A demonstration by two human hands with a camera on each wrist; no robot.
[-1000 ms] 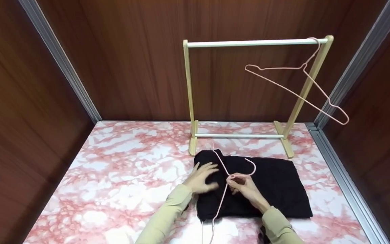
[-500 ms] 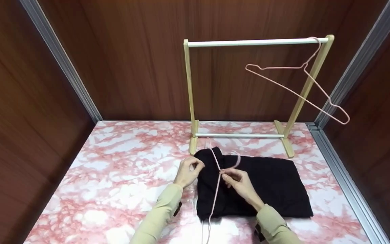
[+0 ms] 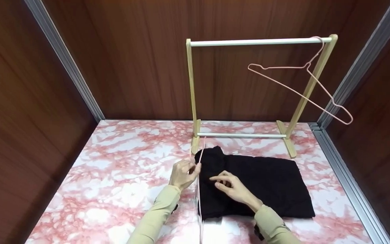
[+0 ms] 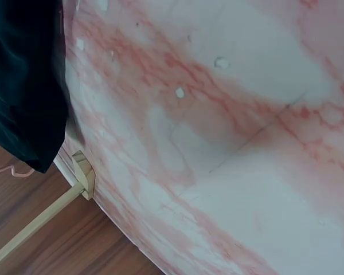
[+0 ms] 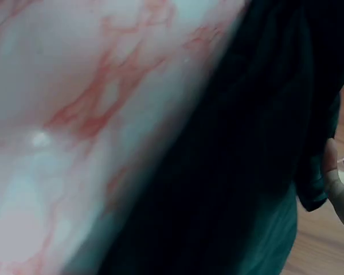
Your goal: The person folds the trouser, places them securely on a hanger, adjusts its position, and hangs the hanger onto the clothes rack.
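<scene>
A black folded garment (image 3: 266,189) lies on the table, and its dark cloth (image 5: 241,154) fills much of the right wrist view. Along its left edge a thin pink wire hanger (image 3: 200,200) stands nearly edge-on. My left hand (image 3: 184,174) pinches the hanger between thumb and fingers at the upper part; the hook is hidden around there. My right hand (image 3: 234,188) hovers over the garment's left part, index finger extended and the others loosely bent, holding nothing. In the left wrist view the garment's corner (image 4: 23,86) shows at upper left.
Behind the garment stands a wooden rack with a white top rail (image 3: 259,42). A second pink hanger (image 3: 283,67) hangs at the rail's right end. The table (image 3: 124,189) has a red and white marbled top, enclosed by brown wood-grain panels (image 3: 141,67).
The hanger has swung and shifted left to the garment's edge. My left hand has come off the cloth and taken hold of it; my right hand has let it go.
</scene>
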